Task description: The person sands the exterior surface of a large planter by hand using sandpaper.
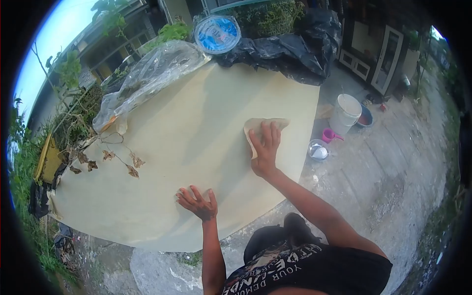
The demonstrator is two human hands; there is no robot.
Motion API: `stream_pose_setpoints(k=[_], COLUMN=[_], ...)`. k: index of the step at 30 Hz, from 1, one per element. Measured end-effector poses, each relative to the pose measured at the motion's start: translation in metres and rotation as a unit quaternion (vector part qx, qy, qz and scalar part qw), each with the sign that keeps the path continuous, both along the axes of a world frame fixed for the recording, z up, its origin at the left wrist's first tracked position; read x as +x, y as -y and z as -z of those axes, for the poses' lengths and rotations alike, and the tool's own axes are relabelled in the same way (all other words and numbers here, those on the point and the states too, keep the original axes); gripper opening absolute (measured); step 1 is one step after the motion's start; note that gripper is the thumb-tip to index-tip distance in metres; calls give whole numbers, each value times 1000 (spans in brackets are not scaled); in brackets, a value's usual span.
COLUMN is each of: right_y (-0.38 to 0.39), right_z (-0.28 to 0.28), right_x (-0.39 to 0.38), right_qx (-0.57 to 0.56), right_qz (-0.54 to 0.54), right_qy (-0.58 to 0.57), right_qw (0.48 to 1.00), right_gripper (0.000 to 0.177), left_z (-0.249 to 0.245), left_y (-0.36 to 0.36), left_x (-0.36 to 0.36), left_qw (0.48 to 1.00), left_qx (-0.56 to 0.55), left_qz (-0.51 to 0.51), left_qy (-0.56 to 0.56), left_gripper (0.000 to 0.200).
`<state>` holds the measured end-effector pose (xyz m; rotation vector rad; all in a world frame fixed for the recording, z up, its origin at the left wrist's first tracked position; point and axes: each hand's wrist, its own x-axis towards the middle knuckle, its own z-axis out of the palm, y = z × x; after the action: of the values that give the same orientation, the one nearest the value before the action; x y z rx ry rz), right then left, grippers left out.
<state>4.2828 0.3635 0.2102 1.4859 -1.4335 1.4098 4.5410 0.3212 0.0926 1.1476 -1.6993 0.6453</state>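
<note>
A large pale board (162,142) fills the middle of the head view, its smooth face turned up. Pressed down on its right part is a small beige sheet (253,126) with curled edges, stiff-looking like sandpaper. My right hand (266,147) grips this sheet from above, fingers over it and part of it hidden under the palm. Lower and to the left, my left hand (198,202) rests on the board with its fingers spread and holds nothing.
Dry leaves (132,169) hang over the board's left side. Clear plastic (152,78), black plastic (280,56) and a blue round lid (217,34) lie along the far edge. To the right stand a white bucket (345,114), a pink dipper (329,135) and a small bowl (318,150).
</note>
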Motion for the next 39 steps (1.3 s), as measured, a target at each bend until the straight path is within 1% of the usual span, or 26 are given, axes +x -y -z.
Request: stream_pose_setpoints(k=[1, 2, 4, 5, 8, 9, 10, 12, 14, 15, 18, 19, 20, 21, 22, 23, 24, 27, 28, 29, 30, 32, 34, 36, 38, 39], right_y=[-6, -5, 9, 14, 16, 13, 12, 7, 9, 8, 15, 14, 13, 14, 13, 10, 6, -4, -7, -10, -12, -18, -10, -2, 9, 9], right_z=[4, 2, -13, -31, -76, -84, -87, -73, -51, -42, -35, -41, -49, -59, -67, -75, -78, -55, -37, -18, 2, 6, -10, -46, -77, -83], right_x=[12, 19, 27, 35, 65, 79, 92, 114, 121, 117, 84, 68, 49, 27, 5, -17, -39, -92, -104, -114, -121, -123, -127, -117, -93, -76], right_qx=[46, 48, -12, -39, -31, -15, 1, 105, 146, 191, 172, 146, 147, 91, 34, 9, -19, -69, -77, -79, -65, -44, -109, -111, -141, -106], right_qz=[-21, -28, -5, -6, -34, -55, -77, -146, -187, -177, -161, -142, -139, -91, -38, -22, -3, 32, 38, 49, 53, 56, 63, 58, 60, 46], right_qy=[-50, -61, -47, -31, -22, -44, -66, -168, -296, -328, -341, -320, -313, -291, -266, -213, -158, 0, 38, 43, 65, 85, 181, 198, 118, 81], right_qw=[997, 997, 999, 999, 999, 997, 995, 969, 925, 908, 910, 925, 928, 948, 963, 977, 987, 997, 996, 995, 994, 994, 975, 972, 981, 990], right_gripper=[75, 75, 75, 75, 73, 74, 75, 77, 78, 78, 80, 78, 78, 77, 75, 73, 71, 65, 62, 62, 60, 59, 57, 60, 66, 70], left_z=[0, 1, -8, -16, -33, -39, -44, -53, -62, -67, -86, -92, -97, -101, -107, -113, -119, -133, -131, -128, -127, -126, -124, -125, -125, -124], left_y=[-6, -13, -14, -18, -20, -19, -19, -20, -19, -20, -20, -18, -16, -12, -5, 1, 6, 24, 28, 30, 32, 31, 31, 31, 33, 34], left_x=[7, 17, 31, 40, 60, 62, 63, 62, 55, 50, 32, 24, 15, 6, -4, -13, -23, -50, -55, -61, -64, -61, -61, -59, -56, -54], left_qw=[1000, 1000, 997, 995, 993, 994, 993, 991, 990, 990, 993, 995, 997, 997, 996, 991, 989, 975, 974, 974, 974, 975, 977, 975, 976, 975], left_qx=[22, 24, 67, 82, 79, 77, 64, 44, 18, 13, -11, -32, -51, -51, -86, -123, -128, -169, -188, -204, -204, -199, -191, -201, -199, -198], left_qz=[7, -1, -14, -33, -47, -48, -46, -45, -44, -46, -40, -24, -3, 4, 13, 25, 40, 61, 40, 16, 25, 13, 12, 15, 22, 26], left_qy=[4, -7, -38, -53, -70, -68, -91, -118, -132, -135, -111, -90, -66, -57, -10, 38, 54, 131, 115, 95, 98, 95, 93, 98, 87, 95], left_gripper=[70, 70, 68, 65, 65, 65, 66, 66, 66, 66, 64, 64, 64, 64, 65, 66, 66, 68, 68, 68, 68, 69, 68, 67, 66, 65])
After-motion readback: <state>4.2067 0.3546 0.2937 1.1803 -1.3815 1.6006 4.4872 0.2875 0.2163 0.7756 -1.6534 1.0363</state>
